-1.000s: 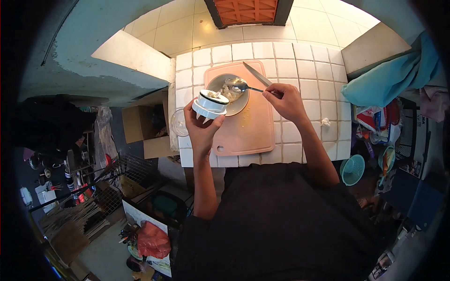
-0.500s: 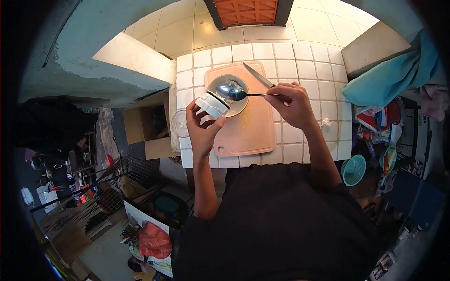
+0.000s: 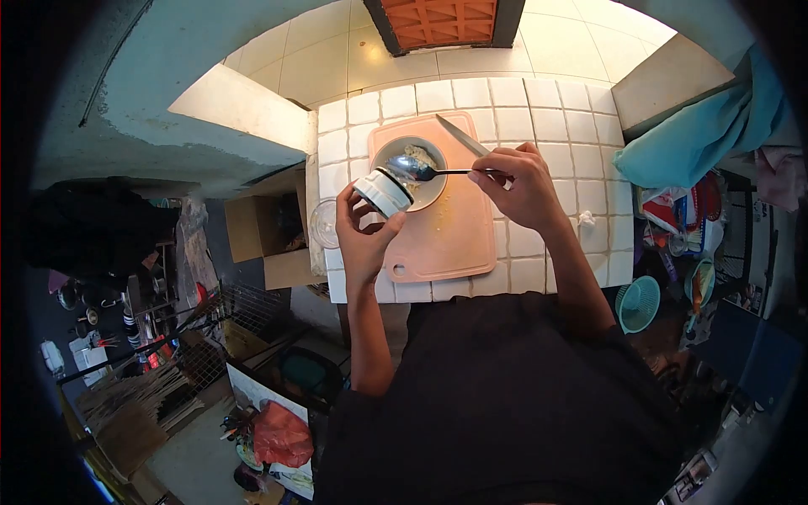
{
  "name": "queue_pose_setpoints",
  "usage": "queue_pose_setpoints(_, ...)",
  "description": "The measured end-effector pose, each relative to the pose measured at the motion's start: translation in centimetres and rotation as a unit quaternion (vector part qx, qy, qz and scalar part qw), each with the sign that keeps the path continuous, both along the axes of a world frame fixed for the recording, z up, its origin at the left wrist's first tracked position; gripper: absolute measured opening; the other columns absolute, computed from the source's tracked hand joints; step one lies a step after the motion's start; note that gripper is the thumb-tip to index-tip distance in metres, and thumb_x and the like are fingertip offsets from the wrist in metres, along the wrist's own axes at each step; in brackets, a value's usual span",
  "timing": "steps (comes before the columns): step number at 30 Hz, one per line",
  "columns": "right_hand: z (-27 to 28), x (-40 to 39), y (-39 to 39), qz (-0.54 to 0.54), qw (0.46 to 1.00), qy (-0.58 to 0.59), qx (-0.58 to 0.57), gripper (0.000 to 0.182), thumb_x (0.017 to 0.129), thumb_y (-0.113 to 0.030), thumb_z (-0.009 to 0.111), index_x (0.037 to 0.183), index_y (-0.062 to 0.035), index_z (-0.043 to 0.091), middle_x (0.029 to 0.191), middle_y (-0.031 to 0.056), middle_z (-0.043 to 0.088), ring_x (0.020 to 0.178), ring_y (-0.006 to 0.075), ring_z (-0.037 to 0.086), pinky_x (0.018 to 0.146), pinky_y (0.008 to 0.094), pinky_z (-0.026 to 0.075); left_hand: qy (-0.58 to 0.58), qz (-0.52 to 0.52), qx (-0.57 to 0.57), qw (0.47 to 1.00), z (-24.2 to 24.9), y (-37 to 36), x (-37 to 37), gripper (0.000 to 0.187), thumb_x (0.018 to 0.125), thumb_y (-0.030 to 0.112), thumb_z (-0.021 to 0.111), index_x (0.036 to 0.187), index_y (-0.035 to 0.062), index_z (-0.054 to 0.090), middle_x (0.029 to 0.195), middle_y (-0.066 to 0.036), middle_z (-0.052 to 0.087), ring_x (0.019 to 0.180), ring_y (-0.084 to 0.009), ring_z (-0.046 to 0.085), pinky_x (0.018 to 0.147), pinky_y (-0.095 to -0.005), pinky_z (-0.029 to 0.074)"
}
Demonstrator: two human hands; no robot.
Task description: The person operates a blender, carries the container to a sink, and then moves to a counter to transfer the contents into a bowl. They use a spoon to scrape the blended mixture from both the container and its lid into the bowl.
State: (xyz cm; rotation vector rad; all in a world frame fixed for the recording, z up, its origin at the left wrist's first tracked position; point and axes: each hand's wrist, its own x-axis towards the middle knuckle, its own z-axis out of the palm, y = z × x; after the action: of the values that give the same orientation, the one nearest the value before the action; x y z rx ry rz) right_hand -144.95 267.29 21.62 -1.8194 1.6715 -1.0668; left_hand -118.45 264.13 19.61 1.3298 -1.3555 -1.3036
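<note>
My left hand grips a white container with a dark rim, tilted over the lower left edge of a bowl. The handle of a metal spoon is pinched in my right hand. Its shiny head is inside the bowl, near the container's mouth. Pale mashed food lies in the bowl, which stands on a pink cutting board. A knife lies with its blade over the board, its handle end hidden by my right hand. Small yellowish crumbs are on the board.
The board rests on a white tiled counter. A clear round dish is at the counter's left edge, and a crumpled white scrap lies to the right. Beyond the right edge are a teal cloth and a green basket.
The spoon's head has shifted slightly down and left within the bowl, showing more of the food. The container has tilted a little differently in my left hand.
</note>
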Motion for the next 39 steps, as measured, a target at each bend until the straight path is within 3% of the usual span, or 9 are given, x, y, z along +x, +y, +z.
queue_pose_setpoints(5, 0.3, 0.2, 0.0, -0.039, 0.996, 0.078, -0.034, 0.008, 0.084, -0.015, 0.074, 0.080, -0.0087, 0.070, 0.065, -0.0007, 0.062, 0.054, 0.0120, 0.053, 0.073, 0.0292, 0.037, -0.030, -0.007, -0.008, 0.999, 0.0, 0.1, -0.1, 0.081, 0.066, 0.010, 0.084, 0.136, 0.0033, 0.044, 0.122, -0.012, 0.052, 0.105, -0.0190, 0.058, 0.074, -0.0295, 0.058)
queue_pose_setpoints(12, 0.1, 0.2, -0.3, -0.066, 0.997, 0.029, -0.020, 0.008, 0.084, -0.015, 0.074, 0.082, -0.0087, 0.071, 0.063, -0.0014, 0.060, 0.054, 0.0114, 0.052, 0.074, 0.0290, 0.037, -0.066, -0.005, -0.034, 0.997, 0.6, 0.2, 0.0, 0.085, 0.064, 0.010, 0.084, 0.139, 0.0049, 0.043, 0.126, -0.014, 0.052, 0.107, -0.0207, 0.057, 0.073, -0.0316, 0.059)
queue_pose_setpoints(14, 0.3, 0.5, -0.4, -0.054, 0.998, -0.033, -0.006, 0.011, 0.085, -0.019, 0.072, 0.080, -0.0086, 0.071, 0.061, 0.0002, 0.060, 0.053, 0.0156, 0.051, 0.072, 0.0329, 0.037, -0.084, -0.008, -0.045, 0.995, 0.7, 0.3, 0.0, 0.086, 0.064, 0.010, 0.083, 0.140, 0.0052, 0.043, 0.126, -0.014, 0.052, 0.108, -0.0214, 0.057, 0.073, -0.0319, 0.059)
queue_pose_setpoints(29, 1.0, 0.5, -0.2, -0.046, 0.999, 0.019, 0.021, 0.010, 0.084, -0.019, 0.073, 0.082, -0.0088, 0.073, 0.059, 0.0009, 0.061, 0.052, 0.0157, 0.052, 0.075, 0.0332, 0.037, -0.149, -0.018, -0.127, 0.981, 0.8, 0.7, 0.0, 0.092, 0.060, 0.008, 0.083, 0.142, 0.0069, 0.041, 0.121, -0.015, 0.052, 0.113, -0.0235, 0.054, 0.075, -0.0328, 0.060)
queue_pose_setpoints(33, -0.5, -0.5, -0.2, -0.072, 0.995, -0.036, 0.055, 0.010, 0.083, -0.018, 0.073, 0.082, -0.0087, 0.073, 0.058, 0.0007, 0.060, 0.052, 0.0155, 0.052, 0.076, 0.0329, 0.037, -0.069, -0.004, -0.089, 0.994, 0.6, 0.4, 0.4, 0.092, 0.061, 0.007, 0.082, 0.143, 0.0092, 0.041, 0.127, -0.013, 0.050, 0.113, -0.0230, 0.054, 0.075, -0.0322, 0.060)
queue_pose_setpoints(39, 0.3, 0.4, -0.3, -0.029, 0.998, -0.045, -0.022, 0.010, 0.083, -0.018, 0.073, 0.080, -0.0091, 0.072, 0.055, 0.0004, 0.058, 0.050, 0.0149, 0.050, 0.073, 0.0326, 0.036, -0.001, -0.029, -0.056, 0.998, 0.5, 0.1, 0.7, 0.088, 0.063, 0.004, 0.080, 0.143, 0.0087, 0.042, 0.128, -0.012, 0.052, 0.114, -0.0211, 0.056, 0.077, -0.0310, 0.060)
